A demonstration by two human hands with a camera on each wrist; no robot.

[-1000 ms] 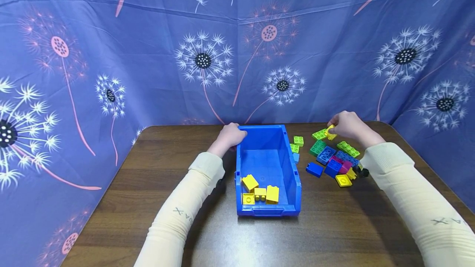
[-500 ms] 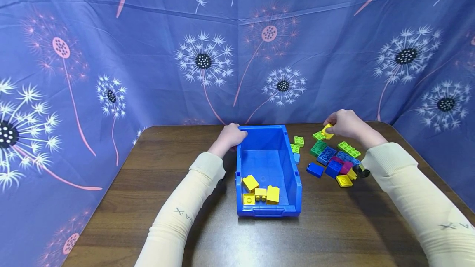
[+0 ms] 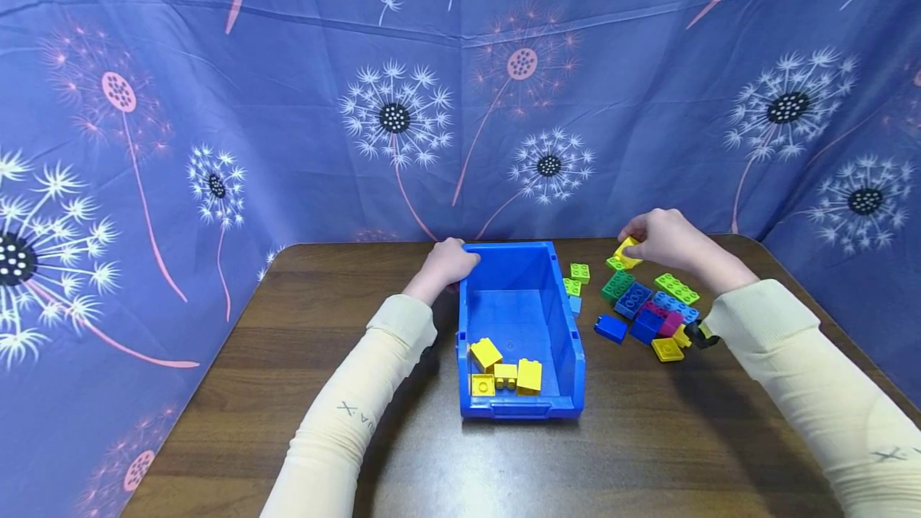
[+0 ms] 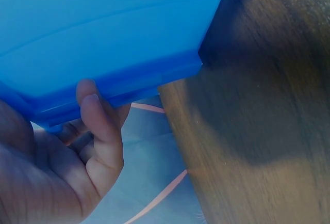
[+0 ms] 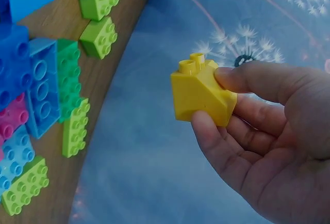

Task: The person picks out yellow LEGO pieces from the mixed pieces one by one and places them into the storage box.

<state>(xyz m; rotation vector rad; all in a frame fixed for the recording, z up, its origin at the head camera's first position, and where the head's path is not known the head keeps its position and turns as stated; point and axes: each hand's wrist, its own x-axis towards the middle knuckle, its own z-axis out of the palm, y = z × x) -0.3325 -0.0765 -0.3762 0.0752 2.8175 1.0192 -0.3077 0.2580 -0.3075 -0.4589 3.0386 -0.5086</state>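
Observation:
My left hand (image 3: 449, 262) grips the back left corner of a blue plastic bin (image 3: 520, 406), its fingers curled over the rim in the left wrist view. Several yellow toy bricks (image 3: 528, 376) lie at the bin's front end. To the right, my right hand (image 3: 669, 240) pinches a yellow sloped toy brick (image 5: 203, 92) between thumb and fingers, with two studs showing on its top. In the head view that brick is above the far end of the brick pile and overlaps a lime green brick (image 3: 614, 264).
Loose bricks lie right of the bin: a dark green brick (image 3: 617, 286), a blue brick (image 3: 610, 329), a flat yellow brick (image 3: 667, 350) and several others. Small lime bricks (image 3: 579, 272) sit close by the bin's right wall. A patterned blue cloth (image 3: 460, 102) hangs behind the wooden table (image 3: 324, 302).
My right hand has moved a little to the left with the yellow brick, which has turned in the fingers. The left hand and the bin have stayed in place.

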